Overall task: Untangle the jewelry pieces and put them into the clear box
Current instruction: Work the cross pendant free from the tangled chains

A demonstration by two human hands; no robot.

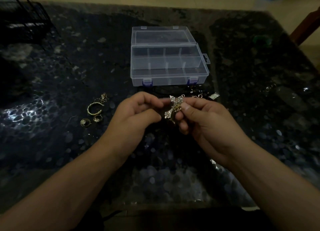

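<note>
Cross pendant pinched in right hand, above the table, just short of the open clear box.

Right hand (199,119) grips the cross pendant (175,106) between thumb and fingers; long axis runs tilted, upper end toward the clear box (170,78), lower end down-left toward the left hand (136,114). Left hand's fingertips (160,104) are curled narrow, right beside the cross's upper arm; whether they pinch a chain there cannot be told. Box lies straight ahead, lid back, compartments looking empty. Right hand is nearer to carry it in. Gold rings (94,108) sit loose on the dark table (52,144), left of the hands; more tangled pieces (200,93) beyond the right hand.
</note>
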